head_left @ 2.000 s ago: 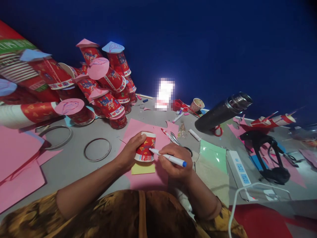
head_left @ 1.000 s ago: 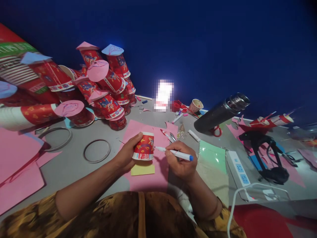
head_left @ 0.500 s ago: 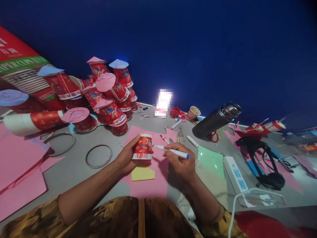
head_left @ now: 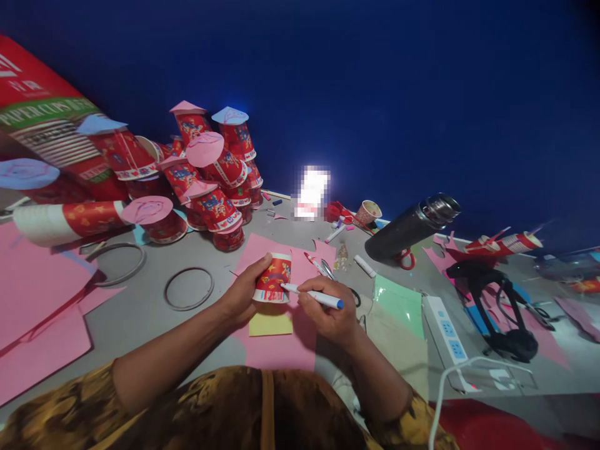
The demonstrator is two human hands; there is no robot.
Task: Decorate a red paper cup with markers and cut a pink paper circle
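A red patterned paper cup [head_left: 274, 275] is gripped by my left hand [head_left: 244, 294], its white rim facing down and tilted slightly. Red and blue marks show along that rim. Between the closed fingers of my right hand [head_left: 328, 309] is a white marker [head_left: 312, 295] with a blue end, its tip at the right side of the cup. Below them lie a yellow paper [head_left: 270, 325] and a sheet of pink paper [head_left: 281, 353]. Just beyond my right hand are a red-and-white marker [head_left: 313, 262] and scissors, partly hidden.
At the left stand stacked red cups [head_left: 218, 209] with pink and blue paper cone tops, beside two grey rings [head_left: 188, 289]. To the right are a black thermos [head_left: 407, 231], a green sheet [head_left: 398, 306], a power strip [head_left: 445, 337] and a black strap frame [head_left: 510, 337].
My right hand has moved left, bringing the marker tip from just beside the cup to its printed side. The cup tilts a little more. The view has shifted slightly.
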